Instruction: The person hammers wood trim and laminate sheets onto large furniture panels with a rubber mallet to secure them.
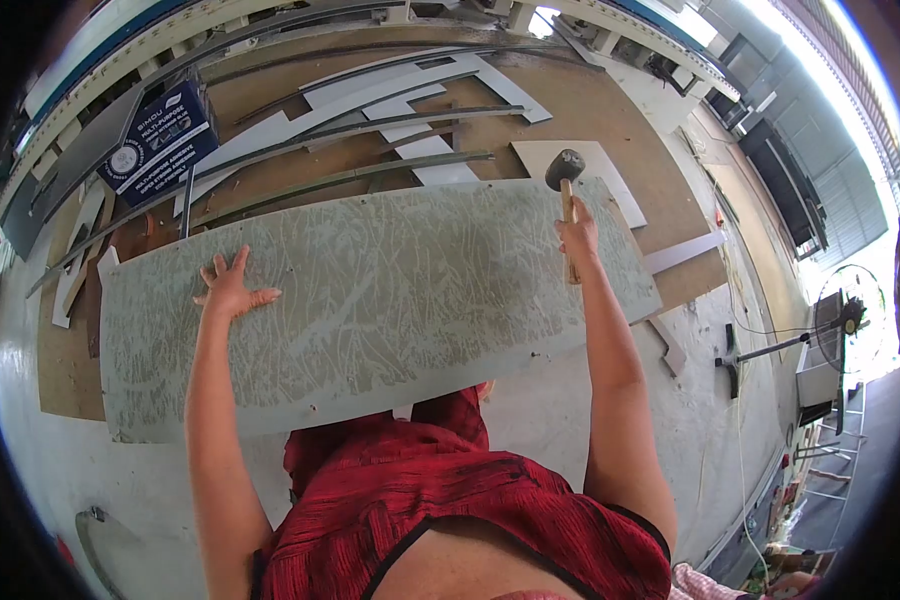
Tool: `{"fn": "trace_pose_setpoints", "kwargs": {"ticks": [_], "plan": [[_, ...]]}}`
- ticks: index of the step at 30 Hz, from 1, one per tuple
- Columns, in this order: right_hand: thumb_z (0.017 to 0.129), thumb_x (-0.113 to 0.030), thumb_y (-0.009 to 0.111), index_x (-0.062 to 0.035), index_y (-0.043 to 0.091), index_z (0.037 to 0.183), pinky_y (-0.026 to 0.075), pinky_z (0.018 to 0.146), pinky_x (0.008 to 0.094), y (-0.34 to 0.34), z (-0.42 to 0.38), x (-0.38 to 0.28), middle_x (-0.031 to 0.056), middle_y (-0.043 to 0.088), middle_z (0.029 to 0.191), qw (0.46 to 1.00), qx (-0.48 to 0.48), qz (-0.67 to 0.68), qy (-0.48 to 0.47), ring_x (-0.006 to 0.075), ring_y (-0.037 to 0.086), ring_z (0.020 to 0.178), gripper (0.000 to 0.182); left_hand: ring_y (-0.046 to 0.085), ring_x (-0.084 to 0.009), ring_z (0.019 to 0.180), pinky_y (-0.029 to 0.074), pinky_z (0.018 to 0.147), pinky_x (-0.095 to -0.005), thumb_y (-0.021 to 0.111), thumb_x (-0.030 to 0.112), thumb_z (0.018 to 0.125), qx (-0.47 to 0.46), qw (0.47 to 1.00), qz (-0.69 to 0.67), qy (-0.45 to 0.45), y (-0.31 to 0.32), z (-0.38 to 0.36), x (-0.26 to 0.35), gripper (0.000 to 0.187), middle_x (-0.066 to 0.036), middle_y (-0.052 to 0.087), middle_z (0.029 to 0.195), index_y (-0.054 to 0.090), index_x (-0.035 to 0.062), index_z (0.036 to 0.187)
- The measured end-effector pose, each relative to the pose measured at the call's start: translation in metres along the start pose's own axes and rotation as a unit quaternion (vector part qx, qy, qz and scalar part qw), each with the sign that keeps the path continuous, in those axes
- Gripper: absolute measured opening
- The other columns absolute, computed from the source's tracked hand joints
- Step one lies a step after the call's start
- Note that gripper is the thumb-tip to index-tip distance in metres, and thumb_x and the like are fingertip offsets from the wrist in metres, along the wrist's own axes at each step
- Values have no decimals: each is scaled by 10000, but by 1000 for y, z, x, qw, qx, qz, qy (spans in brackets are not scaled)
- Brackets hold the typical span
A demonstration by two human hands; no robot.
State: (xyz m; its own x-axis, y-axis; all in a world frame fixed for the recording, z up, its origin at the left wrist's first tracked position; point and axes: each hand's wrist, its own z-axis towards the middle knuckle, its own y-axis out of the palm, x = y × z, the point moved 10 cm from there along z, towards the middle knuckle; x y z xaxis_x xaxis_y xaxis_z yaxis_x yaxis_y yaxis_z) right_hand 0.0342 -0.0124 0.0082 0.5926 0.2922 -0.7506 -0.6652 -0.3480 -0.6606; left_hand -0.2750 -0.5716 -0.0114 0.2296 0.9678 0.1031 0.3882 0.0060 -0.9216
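A long greenish-grey panel [390, 290] with a scratchy, streaked pattern lies across in front of me. My left hand [232, 288] rests on its left part with the fingers spread. In my right hand [579, 238] is a mallet [567, 170], gripped by its wooden handle. The mallet's dark head points away from me, over the panel's far right edge. Small dark spots, perhaps nail heads, dot the panel's edges. What supports the panel from below is hidden.
Beyond the panel, white cut strips [370, 97] and long metal bars [370, 127] lie on brown boards [270, 60]. A dark blue adhesive box [165, 135] stands at the back left. On the right are a standing fan [850, 315] and a ladder [835, 465].
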Motion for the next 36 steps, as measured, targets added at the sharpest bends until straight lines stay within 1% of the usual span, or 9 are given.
{"fn": "trace_pose_setpoints", "kwargs": {"ticks": [9, 12, 14, 17, 20, 23, 26, 33, 36], "plan": [[715, -91, 609, -183, 430, 1334, 489, 481, 339, -3, 10, 11, 143, 627, 919, 1000, 0, 7, 24, 207, 601, 542, 650, 21, -458, 1364, 189, 927, -752, 761, 678, 427, -33, 999, 5, -12, 0, 4, 2, 1263, -148, 24, 1519, 83, 360, 1444], [716, -86, 609, -183, 421, 1341, 488, 477, 335, -3, 15, 20, 139, 628, 930, 999, -23, -3, 24, 206, 600, 543, 661, 2, -473, 1355, 202, 969, -708, 775, 670, 411, -35, 999, 3, -10, 1, 5, 2, 1292, -187, 29, 1508, 61, 366, 1443], [715, -84, 611, -184, 419, 1343, 486, 472, 334, -6, 19, 20, 134, 630, 925, 1000, -18, -5, 10, 204, 596, 534, 664, 17, -465, 1360, 201, 939, -738, 776, 663, 419, -25, 1000, 4, -7, 3, 11, -1, 1277, -166, 22, 1514, 78, 362, 1444], [720, -83, 618, -185, 424, 1341, 484, 468, 332, -9, 11, 16, 120, 635, 906, 999, 12, 43, -6, 206, 601, 549, 658, 24, -462, 1361, 203, 923, -752, 779, 656, 421, -15, 1000, 2, -1, 9, 19, -7, 1269, -155, 16, 1517, 88, 361, 1444], [727, -72, 629, -180, 443, 1330, 472, 451, 322, -8, 4, 14, 110, 621, 824, 999, -16, -42, 24, 193, 584, 546, 640, 25, -464, 1361, 202, 923, -753, 781, 656, 420, -15, 1000, -2, 2, 10, 19, -7, 1267, -155, 15, 1517, 92, 364, 1443], [738, -61, 632, -179, 458, 1321, 452, 430, 310, -8, 12, 26, 90, 579, 736, 997, -30, 67, 35, 169, 544, 527, 620, 25, -465, 1360, 201, 922, -754, 778, 659, 421, -15, 1000, -2, 4, 9, 19, -7, 1263, -155, 17, 1517, 95, 366, 1442], [769, -63, 609, -157, 442, 1330, 446, 431, 284, -21, 13, 28, 51, 546, 735, 990, -4, 138, 25, 132, 513, 555, 593, 26, -466, 1360, 202, 921, -754, 775, 662, 424, -14, 1000, 2, 2, 7, 17, -4, 1259, -157, 19, 1516, 94, 369, 1441], [768, -67, 614, -142, 439, 1325, 453, 441, 286, -71, 33, 37, 42, 538, 724, 992, 80, 101, 13, 126, 510, 564, 588, 31, -469, 1359, 195, 923, -752, 770, 667, 423, -10, 1000, -4, 16, 9, 20, -6, 1258, -169, 27, 1513, 90, 373, 1440], [760, -55, 612, -141, 447, 1320, 455, 433, 295, -67, 44, 52, 51, 538, 713, 991, 73, 106, 40, 130, 506, 543, 590, 29, -469, 1359, 191, 923, -754, 771, 665, 423, -13, 1000, -4, 6, 7, 14, -4, 1258, -170, 28, 1513, 93, 370, 1441]]}}
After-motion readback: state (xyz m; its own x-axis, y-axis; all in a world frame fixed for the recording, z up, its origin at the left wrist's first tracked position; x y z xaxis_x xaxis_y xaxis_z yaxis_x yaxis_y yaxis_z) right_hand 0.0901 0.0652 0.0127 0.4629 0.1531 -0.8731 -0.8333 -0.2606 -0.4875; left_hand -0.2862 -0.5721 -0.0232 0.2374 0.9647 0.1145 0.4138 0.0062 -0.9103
